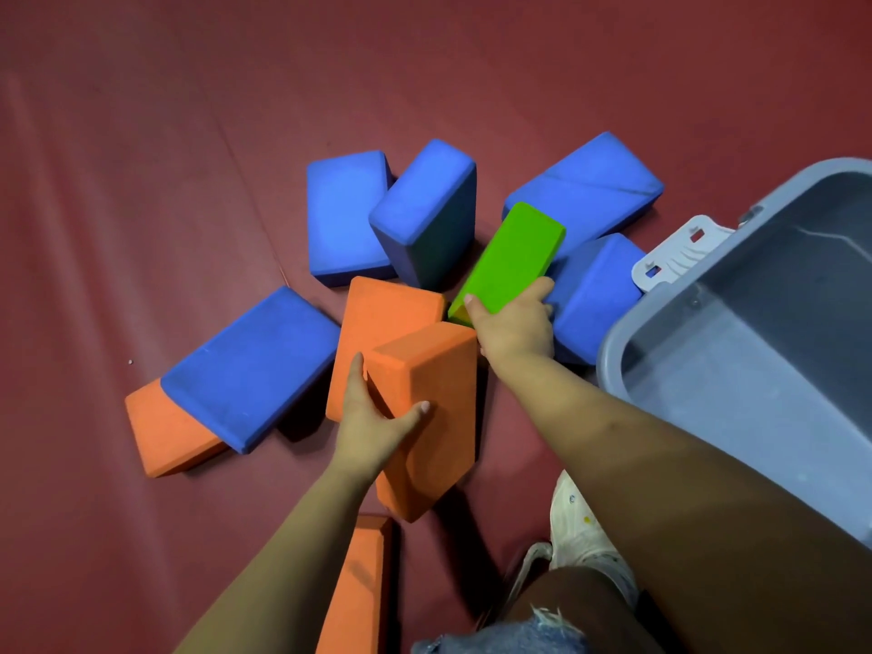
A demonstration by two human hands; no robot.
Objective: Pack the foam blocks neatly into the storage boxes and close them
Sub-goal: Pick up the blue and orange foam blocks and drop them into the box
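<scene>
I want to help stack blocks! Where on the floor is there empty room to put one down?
Bare red floor stretches left of and beyond the blue blocks. The grey box holds nothing visible. Around the green block and held orange block, it's crowded.

Dim, warm light overhead; soft shadows pool under the foam blocks (427, 408). Sheen streaks the red floor (141, 181) at left (slightly smeared), and wide-angle bending warps the edges.
</scene>
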